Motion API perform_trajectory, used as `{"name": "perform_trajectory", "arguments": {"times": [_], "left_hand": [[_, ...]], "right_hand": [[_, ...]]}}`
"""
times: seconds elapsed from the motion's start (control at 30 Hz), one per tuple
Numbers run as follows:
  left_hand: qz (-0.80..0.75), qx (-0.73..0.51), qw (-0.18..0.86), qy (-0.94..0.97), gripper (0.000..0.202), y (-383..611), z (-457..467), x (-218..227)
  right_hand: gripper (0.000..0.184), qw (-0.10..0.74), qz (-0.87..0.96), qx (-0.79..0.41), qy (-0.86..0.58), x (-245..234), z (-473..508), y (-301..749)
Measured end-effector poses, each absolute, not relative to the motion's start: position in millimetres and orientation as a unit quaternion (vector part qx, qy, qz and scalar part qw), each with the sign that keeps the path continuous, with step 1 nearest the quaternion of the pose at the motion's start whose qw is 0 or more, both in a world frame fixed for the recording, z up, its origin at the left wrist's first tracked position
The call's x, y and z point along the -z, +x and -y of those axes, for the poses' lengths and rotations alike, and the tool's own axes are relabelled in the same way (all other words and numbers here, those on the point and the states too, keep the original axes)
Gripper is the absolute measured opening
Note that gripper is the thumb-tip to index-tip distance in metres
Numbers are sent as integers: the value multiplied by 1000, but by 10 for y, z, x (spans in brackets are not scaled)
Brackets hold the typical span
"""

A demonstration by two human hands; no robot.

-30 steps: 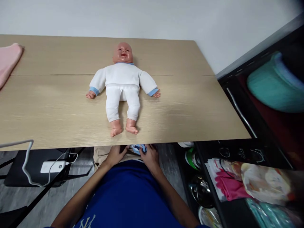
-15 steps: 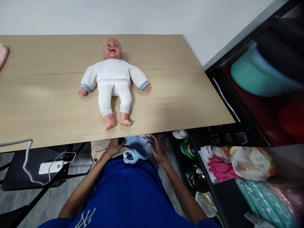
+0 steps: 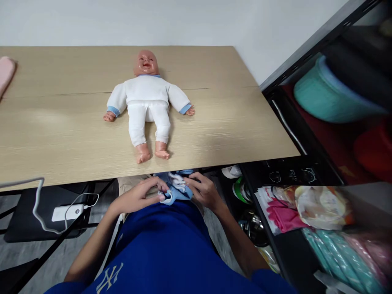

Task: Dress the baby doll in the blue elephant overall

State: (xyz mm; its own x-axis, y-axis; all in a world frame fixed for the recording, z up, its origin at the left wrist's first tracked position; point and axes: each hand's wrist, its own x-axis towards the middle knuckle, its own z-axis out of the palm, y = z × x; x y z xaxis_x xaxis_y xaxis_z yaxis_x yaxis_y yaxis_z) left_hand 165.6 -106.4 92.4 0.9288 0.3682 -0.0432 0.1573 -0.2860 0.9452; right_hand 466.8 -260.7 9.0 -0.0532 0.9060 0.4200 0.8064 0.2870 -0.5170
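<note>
Blue garment (image 3: 176, 195), one piece, is in the two hands of the person, just below the near edge of the surface (image 3: 229, 130) and in front of the blue shirt (image 3: 171, 245). The left hand (image 3: 139, 194) has its thumb and fingers clamped on the pale edge of the garment. The right hand (image 3: 204, 190) has its fingers closed on the other side, near a bunched white part.

On the surface there is one doll (image 3: 147, 90), lying on its back with arms spread, in one white top and one pair of white trousers, with two bare feet. One pink cloth (image 3: 6, 73) is at the left border. Below, one white power bank (image 3: 67, 212) lies on one black seat (image 3: 24, 220). At the right stands one teal container (image 3: 330, 94).

Compared with half a second ago, the garment is more gathered, and its printed figure, visible then, is not clear now. The left hand has come nearer to the body and shows more fully. The doll lies in the same pose.
</note>
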Motion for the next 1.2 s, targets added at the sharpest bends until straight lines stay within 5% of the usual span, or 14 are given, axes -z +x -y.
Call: {"name": "perform_trajectory", "arguments": {"times": [0.07,0.27,0.47,0.67,0.83,1.1,1.2], "left_hand": [[-88,-115,558,817,26,1627,988,-1300],[-47,-166,430,886,74,1833,707,-1722],[-110,-240,343,901,43,1926,510,-1935],[-121,-320,289,894,17,1855,348,-2126],[-68,-356,292,885,15,1867,208,-2099],[-90,-271,296,911,40,1796,-39,-2344],[-47,-205,291,933,34,1789,-115,-2462]], "right_hand": [[37,337,792,-30,-508,-432,2527,4640],[47,365,837,103,-395,-1344,2135,4633],[57,408,821,129,-378,-1847,1776,4657],[29,400,775,129,-473,-1992,1544,4641],[55,351,835,-11,-423,-2080,1347,4591],[3,441,839,-45,-316,-2167,1056,4586],[11,460,838,0,-292,-2248,1023,4580]]}}
